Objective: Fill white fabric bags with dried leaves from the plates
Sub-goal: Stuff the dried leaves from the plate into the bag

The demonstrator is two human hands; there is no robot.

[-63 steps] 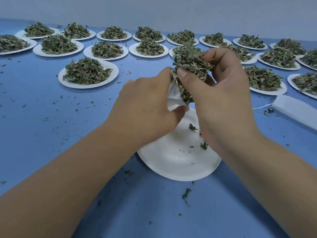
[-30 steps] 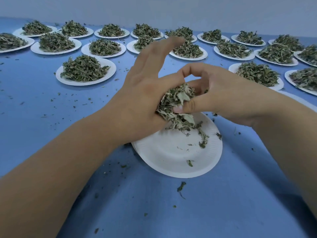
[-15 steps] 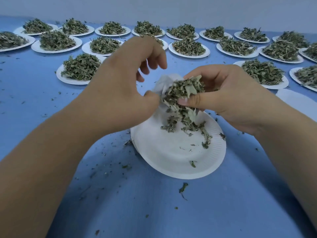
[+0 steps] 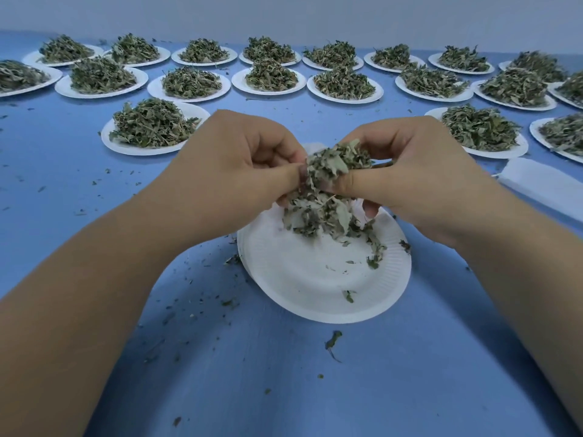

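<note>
The dried leaves [image 4: 331, 171] hang clumped just above the white plate [image 4: 315, 279], my left hand [image 4: 239, 171] and right hand [image 4: 410, 175] both clamped on them with curled fingers. A sliver of white bag [image 4: 310, 149] shows behind; heaped plates [image 4: 151, 127] dot the blue surface [image 4: 284, 389].

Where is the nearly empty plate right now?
The nearly empty plate sits at centre of the head view on the blue table, just below the left hand and right hand, which pinch a clump of dried leaves over its far side.
</note>
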